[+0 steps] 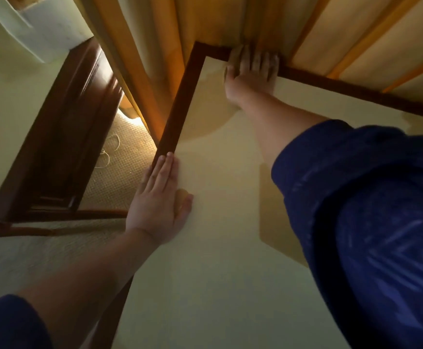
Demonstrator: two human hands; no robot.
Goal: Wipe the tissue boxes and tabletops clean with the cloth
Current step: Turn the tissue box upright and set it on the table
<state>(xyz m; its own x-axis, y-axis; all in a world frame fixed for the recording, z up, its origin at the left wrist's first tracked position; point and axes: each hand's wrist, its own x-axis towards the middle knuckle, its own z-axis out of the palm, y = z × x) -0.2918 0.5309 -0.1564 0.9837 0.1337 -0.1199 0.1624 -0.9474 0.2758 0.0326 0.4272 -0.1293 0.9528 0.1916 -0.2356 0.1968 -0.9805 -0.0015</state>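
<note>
The tabletop (218,197) is pale and glossy, framed by a dark wooden border (177,107). My right hand (250,74) reaches to its far edge near the back left corner. It lies flat with fingers spread, the blurred fingertips over the border where it meets the curtain. I cannot make out a cloth under that hand. My left hand (159,197) rests flat on the table's left edge, fingers straight and together, holding nothing. Both arms wear dark blue sleeves. No tissue box is in view.
Yellow curtains (205,18) hang right behind the table's far edge. To the left stands another pale-topped piece of dark wood furniture (62,137). Between them is a narrow strip of beige carpet (120,167) with a thin cord on it.
</note>
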